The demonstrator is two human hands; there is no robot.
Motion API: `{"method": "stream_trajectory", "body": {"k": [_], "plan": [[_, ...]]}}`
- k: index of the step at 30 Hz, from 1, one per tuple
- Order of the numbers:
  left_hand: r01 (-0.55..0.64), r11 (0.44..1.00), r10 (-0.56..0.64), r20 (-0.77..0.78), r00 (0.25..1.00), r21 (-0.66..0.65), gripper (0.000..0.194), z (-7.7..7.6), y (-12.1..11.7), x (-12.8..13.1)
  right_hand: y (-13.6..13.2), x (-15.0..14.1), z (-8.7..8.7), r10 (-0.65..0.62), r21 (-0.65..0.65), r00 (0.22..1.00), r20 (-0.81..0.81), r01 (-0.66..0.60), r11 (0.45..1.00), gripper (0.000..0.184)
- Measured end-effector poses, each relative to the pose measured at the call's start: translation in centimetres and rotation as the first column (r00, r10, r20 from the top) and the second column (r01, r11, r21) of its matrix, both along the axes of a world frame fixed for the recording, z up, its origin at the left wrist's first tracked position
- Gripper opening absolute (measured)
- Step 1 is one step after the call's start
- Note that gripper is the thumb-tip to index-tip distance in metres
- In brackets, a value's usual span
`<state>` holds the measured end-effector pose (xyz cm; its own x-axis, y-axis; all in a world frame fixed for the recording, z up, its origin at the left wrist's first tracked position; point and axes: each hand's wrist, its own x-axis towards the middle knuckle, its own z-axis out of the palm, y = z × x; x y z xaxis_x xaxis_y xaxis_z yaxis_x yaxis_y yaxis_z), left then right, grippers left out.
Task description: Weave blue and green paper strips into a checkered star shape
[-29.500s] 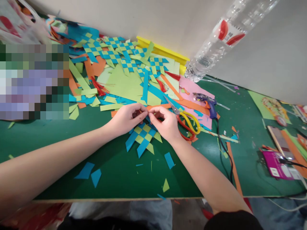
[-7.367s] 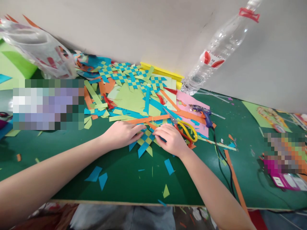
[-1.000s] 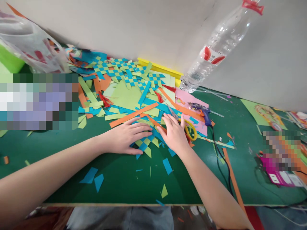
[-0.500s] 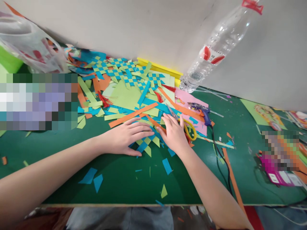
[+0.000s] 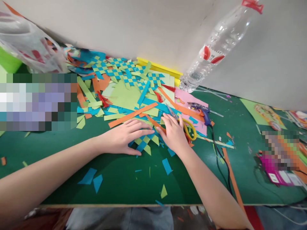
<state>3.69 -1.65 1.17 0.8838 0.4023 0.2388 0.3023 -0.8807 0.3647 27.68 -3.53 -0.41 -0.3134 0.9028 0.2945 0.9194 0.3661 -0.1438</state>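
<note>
A small woven piece of blue and light-green paper strips [image 5: 144, 142] lies on the green table [image 5: 124, 182]. My left hand [image 5: 124, 136] lies flat on its left part, fingers stretched out. My right hand [image 5: 174, 134] rests open and flat just right of it, fingers spread, over an orange strip [image 5: 153, 121] and the yellow-handled scissors [image 5: 189, 129]. Neither hand grips anything.
A heap of cut paper strips and woven mats [image 5: 124, 75] fills the back of the table. A clear plastic bottle [image 5: 216, 48] leans at the wall. A glue gun [image 5: 203, 111] with a black cord [image 5: 223, 153] lies right. Paper scraps [image 5: 92, 179] dot the front.
Almost nothing in the last second: both hands stay flat on the woven piece, the left hand shifted a little. Earlier the fingers were pinching at the weave.
</note>
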Motion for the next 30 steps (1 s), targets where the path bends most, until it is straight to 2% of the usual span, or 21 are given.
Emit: {"method": "stream_trajectory", "body": {"k": [9, 22, 26, 30], "plan": [[-0.038, 0.994, 0.051, 0.122, 0.991, -0.104, 0.055, -0.3, 0.2, 0.0, 0.1, 0.0, 0.0, 0.005, -0.001, 1.0, -0.001, -0.005, 1.0, 0.047], [-0.218, 0.952, 0.272, 0.271, 0.923, -0.215, 0.027, -0.3, 0.8, -0.1, 0.1, 0.1, 0.1, 0.006, -0.014, 1.0, 0.006, -0.006, 1.0, 0.046], [-0.356, 0.893, 0.433, 0.307, 0.848, -0.276, 0.021, 0.0, 0.9, -0.4, 0.1, 0.1, 0.0, 0.005, -0.017, 1.0, 0.007, -0.004, 1.0, 0.044], [-0.502, 0.795, 0.604, 0.376, 0.703, -0.339, 0.019, -0.2, 1.3, -0.7, 0.0, 0.0, 0.1, 0.001, -0.026, 1.0, 0.008, -0.001, 1.0, 0.045]]}}
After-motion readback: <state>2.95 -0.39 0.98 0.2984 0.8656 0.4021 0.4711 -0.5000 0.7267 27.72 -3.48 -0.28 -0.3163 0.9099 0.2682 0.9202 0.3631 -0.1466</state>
